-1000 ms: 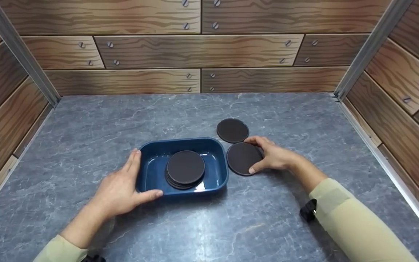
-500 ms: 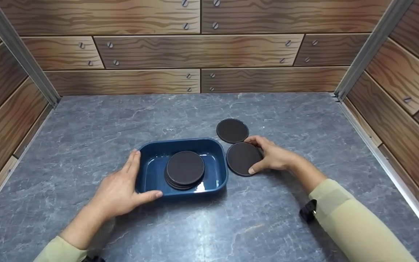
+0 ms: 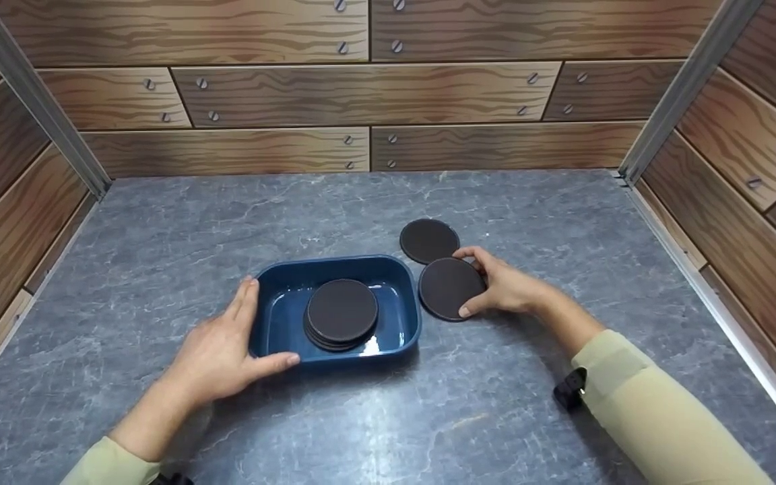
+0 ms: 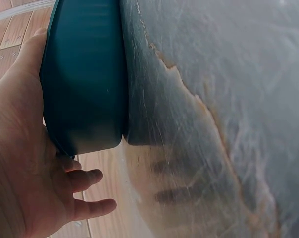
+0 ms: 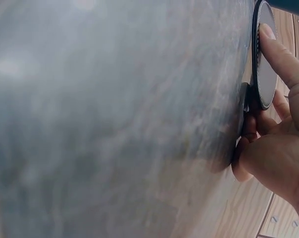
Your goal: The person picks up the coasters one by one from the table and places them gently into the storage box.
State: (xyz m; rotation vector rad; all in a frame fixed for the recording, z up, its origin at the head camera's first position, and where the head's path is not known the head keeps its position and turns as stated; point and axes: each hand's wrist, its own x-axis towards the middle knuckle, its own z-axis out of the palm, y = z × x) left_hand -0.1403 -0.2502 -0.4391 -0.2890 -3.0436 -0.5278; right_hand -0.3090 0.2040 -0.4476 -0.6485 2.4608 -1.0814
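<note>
A blue baking dish point(image 3: 273, 316) sits in the middle of the table, holding a stack of round dark coasters point(image 3: 343, 311). My left hand point(image 3: 216, 357) grips the dish's left end, thumb along the front rim and fingertips at the back left corner. In the left wrist view the lower fingers extend past the dish wall point(image 4: 85, 79). To the right of the dish, my right hand point(image 3: 506, 286) pinches a single coaster point(image 3: 450, 289) by its right edge. The right wrist view shows the thumb over that coaster's face point(image 5: 269, 74), with the coaster raised slightly from the table.
Another coaster point(image 3: 430, 240) lies flat on the table behind the pinched one, partly overlapped by it in the head view. The grey marbled table point(image 3: 226, 215) is enclosed by wood-patterned walls point(image 3: 368, 94) at the back and both sides.
The pinched coaster has risen slightly and shifted away from me with the right hand. The left hand and the dish have stayed put.
</note>
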